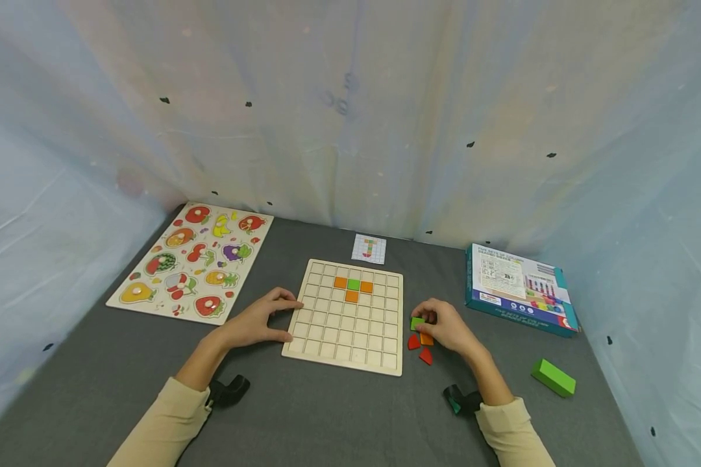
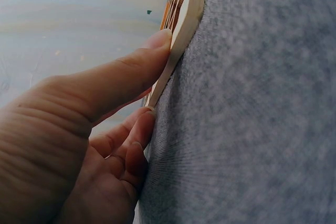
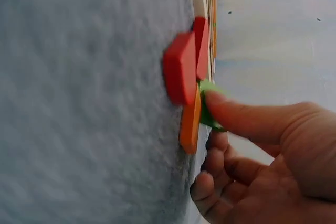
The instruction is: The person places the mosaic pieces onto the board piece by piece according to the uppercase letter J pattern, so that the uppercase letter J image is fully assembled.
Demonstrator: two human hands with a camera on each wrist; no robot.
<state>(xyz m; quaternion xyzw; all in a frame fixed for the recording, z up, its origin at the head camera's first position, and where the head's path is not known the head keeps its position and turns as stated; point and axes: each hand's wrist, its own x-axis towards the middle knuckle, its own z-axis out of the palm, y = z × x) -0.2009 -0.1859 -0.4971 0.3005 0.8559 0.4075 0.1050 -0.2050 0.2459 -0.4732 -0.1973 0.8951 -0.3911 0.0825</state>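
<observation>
A wooden grid board (image 1: pixel 341 337) lies in the middle, bearing three orange squares and a green square (image 1: pixel 353 285) in its upper cells. My left hand (image 1: pixel 261 319) touches the board's left edge, its thumb (image 2: pixel 126 80) and fingers apart along that side. Right of the board, my right hand (image 1: pixel 448 329) pinches a green square tile (image 3: pixel 211 115) between thumb and fingers. Just below it are an orange tile (image 1: pixel 426 339) and two red pieces with a curved side, one red piece (image 1: pixel 414 342) beside the board and another red piece (image 1: pixel 426 356) nearer me.
Behind the board lies a small pattern card (image 1: pixel 368 249). A fruit puzzle board (image 1: pixel 210 275) occupies the left side of the grey table. On the right are a blue toy box (image 1: pixel 520 288) and a green block (image 1: pixel 553 377). Pale curtains hang around the table.
</observation>
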